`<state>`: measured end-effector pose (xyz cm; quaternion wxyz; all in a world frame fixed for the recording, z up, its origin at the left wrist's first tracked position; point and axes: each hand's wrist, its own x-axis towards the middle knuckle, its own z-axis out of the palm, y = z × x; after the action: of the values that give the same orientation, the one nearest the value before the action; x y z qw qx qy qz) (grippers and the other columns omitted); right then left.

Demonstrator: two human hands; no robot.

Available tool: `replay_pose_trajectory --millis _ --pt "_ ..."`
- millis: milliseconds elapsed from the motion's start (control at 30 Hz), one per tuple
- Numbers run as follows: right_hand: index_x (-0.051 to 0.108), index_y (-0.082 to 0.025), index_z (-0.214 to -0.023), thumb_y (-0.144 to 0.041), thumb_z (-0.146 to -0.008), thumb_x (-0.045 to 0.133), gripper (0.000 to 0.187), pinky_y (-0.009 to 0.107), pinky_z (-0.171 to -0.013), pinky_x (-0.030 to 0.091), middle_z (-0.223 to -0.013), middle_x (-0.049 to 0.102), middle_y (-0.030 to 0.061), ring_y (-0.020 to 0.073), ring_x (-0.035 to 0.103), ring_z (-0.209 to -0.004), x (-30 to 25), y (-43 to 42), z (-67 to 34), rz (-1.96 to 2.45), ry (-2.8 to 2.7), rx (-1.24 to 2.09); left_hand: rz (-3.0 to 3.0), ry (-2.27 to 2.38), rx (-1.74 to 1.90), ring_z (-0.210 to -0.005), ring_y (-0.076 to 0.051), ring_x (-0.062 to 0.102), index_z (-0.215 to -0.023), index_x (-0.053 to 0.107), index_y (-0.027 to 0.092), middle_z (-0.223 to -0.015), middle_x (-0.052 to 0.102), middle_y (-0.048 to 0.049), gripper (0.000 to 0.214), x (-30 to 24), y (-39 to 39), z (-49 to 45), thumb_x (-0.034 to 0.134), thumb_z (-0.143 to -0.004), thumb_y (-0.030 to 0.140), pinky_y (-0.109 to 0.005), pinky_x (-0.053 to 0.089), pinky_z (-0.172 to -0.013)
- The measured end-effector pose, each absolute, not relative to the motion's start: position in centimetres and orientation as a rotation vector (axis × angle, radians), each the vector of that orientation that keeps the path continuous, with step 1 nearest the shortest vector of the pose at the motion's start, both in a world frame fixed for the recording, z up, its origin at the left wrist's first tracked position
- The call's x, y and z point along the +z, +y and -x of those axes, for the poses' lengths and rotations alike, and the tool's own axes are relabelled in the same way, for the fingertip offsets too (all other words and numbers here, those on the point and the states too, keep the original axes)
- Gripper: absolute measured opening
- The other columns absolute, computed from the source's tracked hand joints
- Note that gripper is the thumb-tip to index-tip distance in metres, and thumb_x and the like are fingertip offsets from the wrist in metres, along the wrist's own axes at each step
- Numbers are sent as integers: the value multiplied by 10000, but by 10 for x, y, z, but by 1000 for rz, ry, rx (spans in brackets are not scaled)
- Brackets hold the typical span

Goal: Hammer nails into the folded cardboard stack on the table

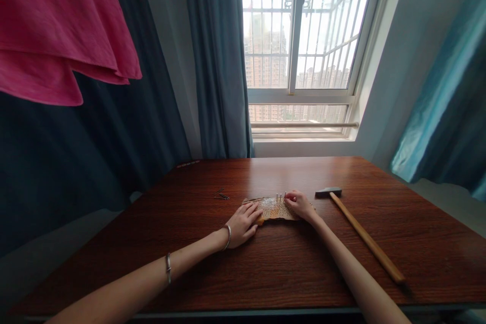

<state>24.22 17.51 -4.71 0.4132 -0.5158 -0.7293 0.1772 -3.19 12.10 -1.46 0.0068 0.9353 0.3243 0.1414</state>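
A rough-edged piece of board (271, 210), pale and dotted with many small dark holes, lies on the wooden table. My left hand (245, 221) rests flat with its fingers spread over the board's left end. Two nails (278, 198) stand upright in the board near its far edge. Just right of them, my right hand (299, 203) pinches a third nail (285, 195) that also points up; its lower part is hidden by my fingers. A hammer (360, 230) with a wooden handle lies to the right, its dark head pointing away from me.
Several loose nails (221, 194) lie on the table (212, 283) beyond my left hand. The window (299, 35) with bars outside is straight ahead, between blue curtains (218, 61). A pink cloth (56, 25) hangs at the upper left.
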Motion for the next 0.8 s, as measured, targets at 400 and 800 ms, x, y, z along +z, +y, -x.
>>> replay_pose_trajectory --millis 400,800 --pt "673 -192 -728 -263 -721 520 169 229 -646 419 -728 577 19 119 534 -643 -44 169 -242 1307 -1878 430 -2936 1014 453 -1256 -272 250 -1303 337 230 -1394 284 -62 534 -21 126 32 450 -783 280 -466 241 -1027" --pt "674 -181 -712 -284 -729 538 171 236 -651 423 -748 590 30 130 547 -678 -46 168 -243 1267 -1836 475 -2916 1024 475 -1250 -268 263 -1290 355 241 -1388 297 -53 520 -21 125 32 450 -780 281 -464 237 -1029"
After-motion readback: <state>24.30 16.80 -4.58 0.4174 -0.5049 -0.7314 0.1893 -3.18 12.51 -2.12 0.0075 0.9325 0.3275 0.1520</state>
